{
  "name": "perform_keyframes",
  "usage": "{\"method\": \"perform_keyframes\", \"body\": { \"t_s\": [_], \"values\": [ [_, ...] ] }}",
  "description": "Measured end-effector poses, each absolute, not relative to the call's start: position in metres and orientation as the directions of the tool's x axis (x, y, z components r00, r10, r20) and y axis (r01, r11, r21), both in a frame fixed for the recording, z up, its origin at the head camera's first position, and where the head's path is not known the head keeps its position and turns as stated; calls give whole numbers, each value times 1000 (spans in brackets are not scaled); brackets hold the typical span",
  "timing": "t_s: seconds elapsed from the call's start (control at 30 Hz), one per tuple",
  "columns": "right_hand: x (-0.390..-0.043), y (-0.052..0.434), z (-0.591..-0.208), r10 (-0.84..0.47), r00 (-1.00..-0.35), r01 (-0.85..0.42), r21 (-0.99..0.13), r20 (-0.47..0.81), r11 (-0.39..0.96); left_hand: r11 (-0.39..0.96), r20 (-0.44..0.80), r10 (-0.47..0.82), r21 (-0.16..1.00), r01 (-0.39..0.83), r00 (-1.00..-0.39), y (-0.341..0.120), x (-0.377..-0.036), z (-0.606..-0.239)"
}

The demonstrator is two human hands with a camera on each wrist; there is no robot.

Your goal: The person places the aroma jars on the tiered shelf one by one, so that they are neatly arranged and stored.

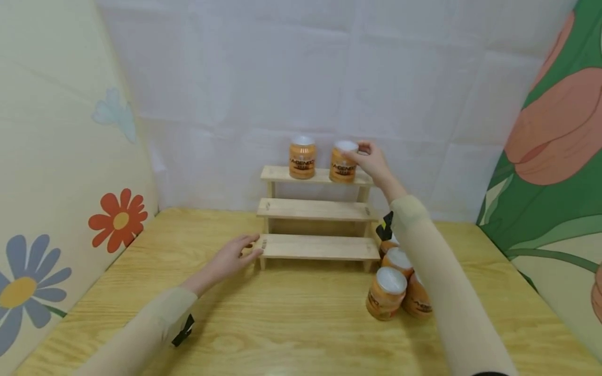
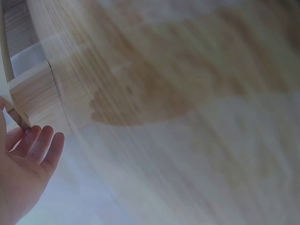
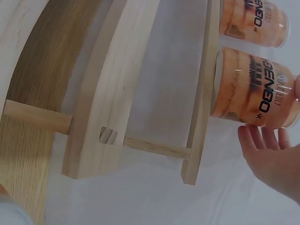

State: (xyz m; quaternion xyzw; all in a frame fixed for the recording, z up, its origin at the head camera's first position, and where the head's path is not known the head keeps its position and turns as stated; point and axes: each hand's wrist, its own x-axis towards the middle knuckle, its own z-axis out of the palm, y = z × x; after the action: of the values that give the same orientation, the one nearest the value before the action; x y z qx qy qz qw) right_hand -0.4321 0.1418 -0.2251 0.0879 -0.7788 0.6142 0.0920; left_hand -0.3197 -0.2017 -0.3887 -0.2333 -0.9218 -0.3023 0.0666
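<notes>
Right hand (image 1: pixel 372 159) up at top step of wooden stepped rack (image 1: pixel 316 209), fingers curled round rim of orange can (image 1: pixel 343 162), just beside second can (image 1: pixel 302 157). Left hand (image 1: pixel 231 257) flat, fingers relaxed, resting against lowest step's left end.

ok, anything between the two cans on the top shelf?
Nothing: head view shows bare top shelf between the left can and the right can.
</notes>
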Motion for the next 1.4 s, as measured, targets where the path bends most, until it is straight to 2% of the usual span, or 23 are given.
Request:
{"method": "perform_keyframes", "body": {
  "t_s": [0.13,0.4,0.73,1.0,1.4],
  "values": [
    [-433,140,-228,-16,-966,-254,-942,257,220,707,265,392,527,473,-881,-203,-320,-388],
    [-431,140,-242,37,-931,-324,-869,363,375,709,281,406,504,494,-870,-201,-321,-392],
    [-422,140,-256,-25,-969,-239,-907,246,346,702,269,399,526,480,-877,-203,-325,-393],
    [-424,141,-259,-37,-970,-237,-900,241,367,708,261,398,522,475,-880,-206,-326,-395],
    [-425,135,-260,20,-965,-235,-896,261,377,707,264,394,525,474,-880,-205,-324,-393]
  ]
}}
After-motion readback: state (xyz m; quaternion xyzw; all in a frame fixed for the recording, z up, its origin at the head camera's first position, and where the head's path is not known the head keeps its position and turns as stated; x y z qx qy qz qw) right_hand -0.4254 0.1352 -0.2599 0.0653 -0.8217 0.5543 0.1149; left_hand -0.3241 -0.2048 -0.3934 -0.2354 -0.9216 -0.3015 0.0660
